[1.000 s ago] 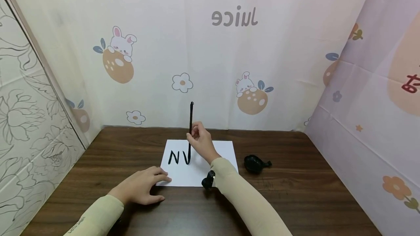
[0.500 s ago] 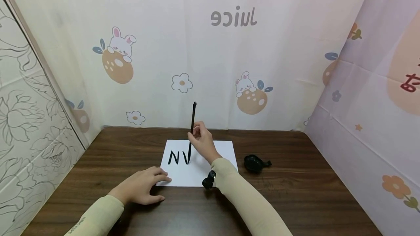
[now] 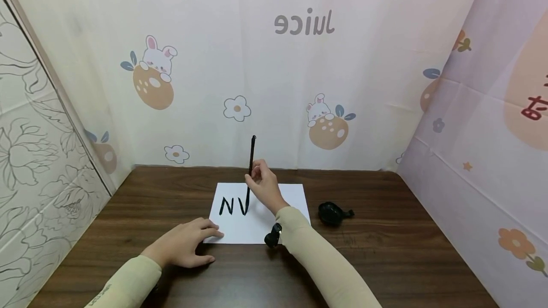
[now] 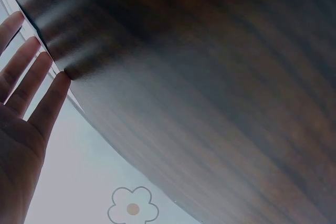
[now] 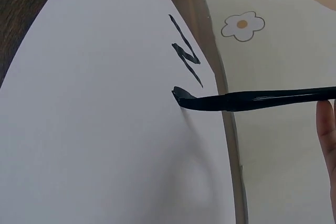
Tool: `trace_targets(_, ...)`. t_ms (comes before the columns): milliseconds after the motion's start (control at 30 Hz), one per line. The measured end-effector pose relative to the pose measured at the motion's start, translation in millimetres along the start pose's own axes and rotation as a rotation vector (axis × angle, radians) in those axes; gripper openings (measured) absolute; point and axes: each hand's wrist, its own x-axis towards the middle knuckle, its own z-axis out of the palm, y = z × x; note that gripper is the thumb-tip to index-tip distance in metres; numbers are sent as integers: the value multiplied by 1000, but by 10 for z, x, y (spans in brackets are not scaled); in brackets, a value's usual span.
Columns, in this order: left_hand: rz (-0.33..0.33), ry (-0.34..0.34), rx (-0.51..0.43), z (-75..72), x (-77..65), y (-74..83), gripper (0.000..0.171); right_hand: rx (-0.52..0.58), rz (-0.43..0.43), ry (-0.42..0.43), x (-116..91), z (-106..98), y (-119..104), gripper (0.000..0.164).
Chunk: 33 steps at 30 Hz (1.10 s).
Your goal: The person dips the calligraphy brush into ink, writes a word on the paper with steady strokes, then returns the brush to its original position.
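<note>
In the head view my right hand [image 3: 266, 188] pinches a black writing brush [image 3: 251, 156], held almost upright. Its dark bristles [image 5: 202, 103] bend against the white sheet of paper [image 5: 105, 108] in the right wrist view. Black strokes shaped like an N [image 3: 226, 206] are on the paper, with a slanted stroke [image 3: 241, 206] beside them where the brush tip is. My left hand [image 3: 185, 241] lies at the near left corner of the sheet, fingers spread and fingertips on the paper. The left wrist view shows those extended fingers [image 4: 50, 103] from the palm side.
A small black rounded object with a narrow neck [image 3: 331, 214] lies on the brown wooden table [image 3: 385, 251], right of the paper. Behind the table hangs a patterned curtain [image 3: 274, 84]. A black device [image 3: 272, 235] is strapped at the right wrist.
The brush's top end has tilted slightly to the right since a second ago, then dipped a little. Its tip has shifted only slightly. The left hand stays where it was.
</note>
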Motion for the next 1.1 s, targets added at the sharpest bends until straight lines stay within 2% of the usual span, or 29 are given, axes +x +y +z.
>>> trace_targets(200,-19,-17,-3,9,-2,-9,47,-7,-6,5,-5,-10,8,25)
trace_targets(467,-7,-8,-2,13,-4,-10,46,-18,-3,9,-5,-14,30,25)
trace_targets(1100,-23,-20,8,11,-2,-2,46,-42,-23,20,12,-51,64,26)
